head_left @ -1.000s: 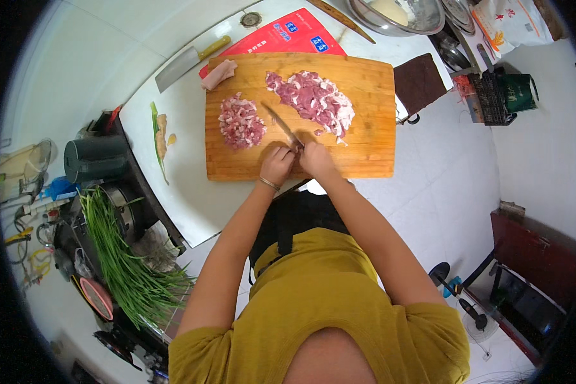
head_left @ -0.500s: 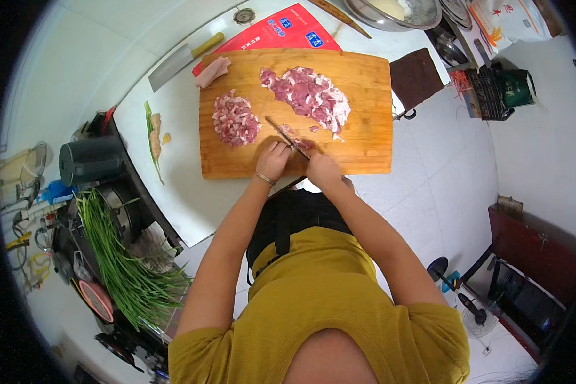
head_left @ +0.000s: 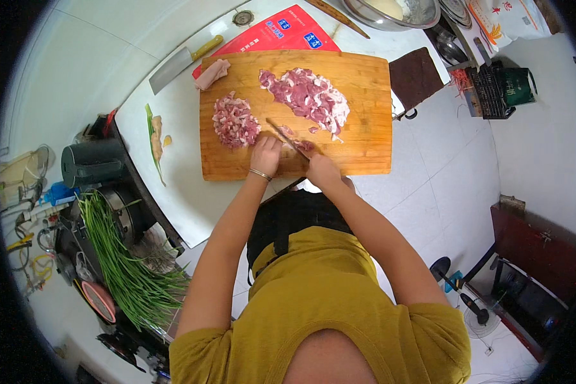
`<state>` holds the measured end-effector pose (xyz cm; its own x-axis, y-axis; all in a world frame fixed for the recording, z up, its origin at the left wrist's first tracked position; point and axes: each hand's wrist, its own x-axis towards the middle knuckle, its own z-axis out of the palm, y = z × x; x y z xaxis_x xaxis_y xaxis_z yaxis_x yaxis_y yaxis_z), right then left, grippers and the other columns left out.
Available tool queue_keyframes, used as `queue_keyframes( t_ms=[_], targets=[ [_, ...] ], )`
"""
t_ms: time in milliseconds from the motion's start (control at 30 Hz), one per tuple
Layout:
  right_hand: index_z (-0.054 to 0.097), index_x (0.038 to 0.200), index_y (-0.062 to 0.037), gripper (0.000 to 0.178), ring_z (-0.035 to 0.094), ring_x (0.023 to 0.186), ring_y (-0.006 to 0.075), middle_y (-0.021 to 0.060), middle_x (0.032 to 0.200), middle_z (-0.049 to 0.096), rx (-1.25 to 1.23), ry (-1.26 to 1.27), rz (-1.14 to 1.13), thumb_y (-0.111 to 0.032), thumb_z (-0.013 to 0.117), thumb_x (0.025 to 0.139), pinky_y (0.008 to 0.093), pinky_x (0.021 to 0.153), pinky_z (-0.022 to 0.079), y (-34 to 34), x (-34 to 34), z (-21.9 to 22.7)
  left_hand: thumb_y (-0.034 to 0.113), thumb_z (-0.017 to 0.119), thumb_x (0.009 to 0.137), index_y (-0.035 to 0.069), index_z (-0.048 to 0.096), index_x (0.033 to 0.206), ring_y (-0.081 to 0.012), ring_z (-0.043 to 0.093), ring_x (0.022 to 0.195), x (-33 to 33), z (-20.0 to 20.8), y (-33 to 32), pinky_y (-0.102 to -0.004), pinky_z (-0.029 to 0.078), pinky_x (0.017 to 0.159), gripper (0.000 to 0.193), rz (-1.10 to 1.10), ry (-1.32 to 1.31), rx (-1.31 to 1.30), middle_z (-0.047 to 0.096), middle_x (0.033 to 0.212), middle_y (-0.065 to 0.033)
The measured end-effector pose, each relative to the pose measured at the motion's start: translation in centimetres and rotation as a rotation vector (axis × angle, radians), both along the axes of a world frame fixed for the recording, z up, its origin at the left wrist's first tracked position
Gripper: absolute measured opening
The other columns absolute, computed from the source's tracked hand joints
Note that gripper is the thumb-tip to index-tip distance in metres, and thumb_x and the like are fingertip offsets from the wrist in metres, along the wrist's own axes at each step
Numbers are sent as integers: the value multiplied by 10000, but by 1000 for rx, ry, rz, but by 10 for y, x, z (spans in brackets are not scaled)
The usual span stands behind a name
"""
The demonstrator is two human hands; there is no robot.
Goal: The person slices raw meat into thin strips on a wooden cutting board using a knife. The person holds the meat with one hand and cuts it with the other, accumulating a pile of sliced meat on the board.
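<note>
My right hand (head_left: 324,170) grips a knife (head_left: 281,133), whose blade shows almost edge-on, slanting up and left across the wooden cutting board (head_left: 371,115). Small pieces of raw meat (head_left: 303,144) lie on the right side of the blade. To the left of the knife, my left hand (head_left: 266,155) rests low over the board with curled fingers; what they pinch is hidden. Just above it is a heap of diced meat (head_left: 235,120). A larger heap of sliced meat (head_left: 307,96) sits farther back. One pale piece of skin or fat (head_left: 212,74) lies in the board's far left corner.
Left of the board are a cleaver (head_left: 173,70), ginger (head_left: 156,136) and a green onion (head_left: 150,118). Behind it lie a red packet (head_left: 269,32) and a metal bowl (head_left: 422,16). A dark cloth (head_left: 416,77) is at right; long green chives (head_left: 121,256) pile at lower left.
My left hand has shifted a little left, away from the knife blade and toward the diced heap. The right hand and knife have barely moved.
</note>
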<state>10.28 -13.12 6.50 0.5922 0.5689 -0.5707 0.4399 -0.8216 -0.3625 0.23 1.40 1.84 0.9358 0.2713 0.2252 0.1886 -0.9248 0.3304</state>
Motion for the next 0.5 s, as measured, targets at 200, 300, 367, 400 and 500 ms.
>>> queue_keyframes(
  t_ms=[200, 300, 367, 400, 500],
  targets=[
    [597, 921, 13, 219, 628, 873, 370, 242, 920, 628, -10, -27, -49, -143, 525, 784, 445, 756, 510, 18, 14, 5, 110, 509, 739, 50, 588, 791, -245, 553, 826, -1, -3, -15, -356, 481, 701, 112, -136, 40, -88, 549, 813, -76],
    [602, 928, 4, 222, 629, 873, 364, 239, 911, 630, -18, -19, -21, -144, 514, 790, 440, 757, 509, 24, 16, 17, 90, 563, 725, 43, 561, 817, -286, 540, 811, -1, 4, -12, -382, 466, 711, 103, -85, -7, -103, 528, 834, -107],
    [606, 930, -1, 218, 631, 864, 361, 236, 902, 633, -7, -16, -26, -138, 513, 789, 440, 755, 510, 19, 17, 12, 101, 594, 715, 45, 551, 827, -297, 535, 810, 3, 20, -13, -390, 461, 711, 132, 23, -6, -109, 516, 847, -115],
    [596, 942, 4, 224, 627, 829, 377, 246, 858, 628, 28, -32, -44, -137, 517, 787, 453, 734, 506, 14, 14, 8, 106, 609, 711, 45, 546, 832, -302, 533, 809, 4, 30, -15, -394, 458, 711, 150, 83, -1, -116, 510, 853, -119],
    [577, 966, 10, 239, 625, 783, 391, 259, 800, 623, 80, -52, -74, -136, 521, 785, 468, 708, 503, 2, 8, 6, 121, 637, 696, 45, 533, 841, -313, 530, 817, 9, 33, -14, -397, 454, 708, 194, 148, 68, -92, 494, 863, -126]
  ],
)
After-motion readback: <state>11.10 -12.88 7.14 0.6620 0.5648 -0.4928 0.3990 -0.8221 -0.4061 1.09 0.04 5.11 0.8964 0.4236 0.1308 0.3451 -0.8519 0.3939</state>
